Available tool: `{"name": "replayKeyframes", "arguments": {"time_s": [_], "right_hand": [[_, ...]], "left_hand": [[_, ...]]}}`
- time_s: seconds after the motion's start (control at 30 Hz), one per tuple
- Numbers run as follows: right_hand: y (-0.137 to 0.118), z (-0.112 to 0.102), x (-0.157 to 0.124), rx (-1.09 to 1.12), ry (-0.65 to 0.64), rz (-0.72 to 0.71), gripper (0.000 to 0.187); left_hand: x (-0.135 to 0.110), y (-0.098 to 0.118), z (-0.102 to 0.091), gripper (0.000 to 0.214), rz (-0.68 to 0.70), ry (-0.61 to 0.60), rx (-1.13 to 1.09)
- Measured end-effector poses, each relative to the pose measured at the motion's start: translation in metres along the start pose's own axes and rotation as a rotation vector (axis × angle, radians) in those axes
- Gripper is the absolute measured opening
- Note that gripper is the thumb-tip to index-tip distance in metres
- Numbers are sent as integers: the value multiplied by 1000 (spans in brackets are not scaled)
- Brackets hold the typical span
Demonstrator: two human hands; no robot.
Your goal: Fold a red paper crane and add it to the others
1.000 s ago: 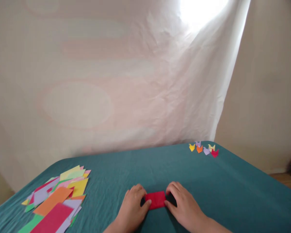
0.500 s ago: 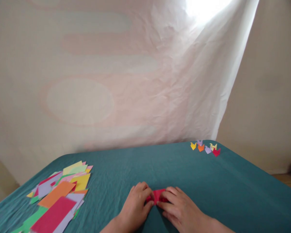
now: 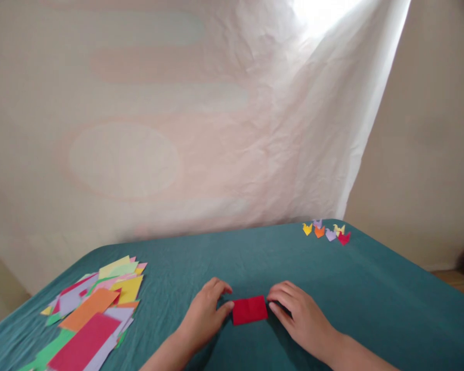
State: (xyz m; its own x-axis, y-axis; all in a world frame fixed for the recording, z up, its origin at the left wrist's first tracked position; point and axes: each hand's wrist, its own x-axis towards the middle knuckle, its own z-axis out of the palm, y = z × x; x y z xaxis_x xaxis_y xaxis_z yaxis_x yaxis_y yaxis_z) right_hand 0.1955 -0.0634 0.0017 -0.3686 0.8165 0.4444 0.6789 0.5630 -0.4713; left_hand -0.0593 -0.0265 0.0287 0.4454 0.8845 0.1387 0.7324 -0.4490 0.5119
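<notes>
A small folded rectangle of red paper [image 3: 250, 310] lies on the green cloth in front of me, a faint crease running down its middle. At its left edge is my left hand [image 3: 208, 308], thumb tip at the paper and fingers spread apart from the thumb. My right hand [image 3: 302, 318] rests by the right edge, its fingers curved with a gap above the thumb. Both hands are open. Whether the right fingertips touch the paper, I cannot tell.
A loose heap of coloured paper sheets [image 3: 89, 337] covers the left side of the table. At the far right corner stand several small folded paper birds, among them a yellow bird [image 3: 307, 230] and a red bird [image 3: 344, 238]. A pale sheet [image 3: 216, 154] hangs behind the table [image 3: 201, 257].
Both hands have moved apart and let go of the red paper, leaving it uncovered as a flat rectangle. The view has shifted slightly.
</notes>
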Motion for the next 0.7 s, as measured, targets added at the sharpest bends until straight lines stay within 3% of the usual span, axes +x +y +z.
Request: {"name": "replayKeyframes", "arguments": {"time_s": [0.1,0.27,0.43,0.7], "right_hand": [[3,4,1,110,14,43,21],[3,7,4,271,28,121,21],[-5,3,3,313,-28,128,19],[-9,8,2,216,-86,108,21]], "left_hand": [[-2,11,8,36,58,13,-74],[-6,26,18,21,239,30,-82],[-8,26,17,21,459,79,-18],[-7,21,7,23,519,-12,227]]}}
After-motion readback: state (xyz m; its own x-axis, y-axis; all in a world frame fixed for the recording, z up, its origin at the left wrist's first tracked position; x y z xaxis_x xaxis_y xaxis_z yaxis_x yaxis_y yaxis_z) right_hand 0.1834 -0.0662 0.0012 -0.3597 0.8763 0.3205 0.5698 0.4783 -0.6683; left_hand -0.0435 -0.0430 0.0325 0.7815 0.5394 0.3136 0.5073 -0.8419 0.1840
